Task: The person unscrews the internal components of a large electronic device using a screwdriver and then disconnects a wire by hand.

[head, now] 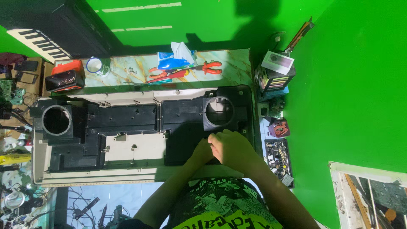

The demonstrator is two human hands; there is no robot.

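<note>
The black plastic panel (140, 127) lies flat inside a long pale casing (97, 176) that spans the bench (127, 68), open side up so that its inner face can be reached from above. It has two round openings, one at the left end (57, 120) and one toward the right (219, 111); a pale rectangle of the casing shows through a gap in the middle.

Both hands meet on the panel just below the right opening. The right hand (233, 148) lies on top, knuckles up, its fingers curled down onto the plastic. The left hand (202, 152) is tucked under and beside it, mostly covered. Whether either grip is closed on a small part or tool, or only pressing on the panel, I cannot tell: the fingertips are hidden. The hands seem close together because the work is at one small spot.

Along the far edge of the bench, within reach but out of the way, lie red-handled pliers (207, 67), a second red-handled tool (167, 76), a blue tissue pack (176, 57) with a tissue sticking out, a white cup (94, 65) and a black and orange box (64, 78). A tray of small parts (277, 154) sits just to the right of the casing, near the right hand. A keyboard (40, 42) stands beyond the bench at the upper left.
</note>
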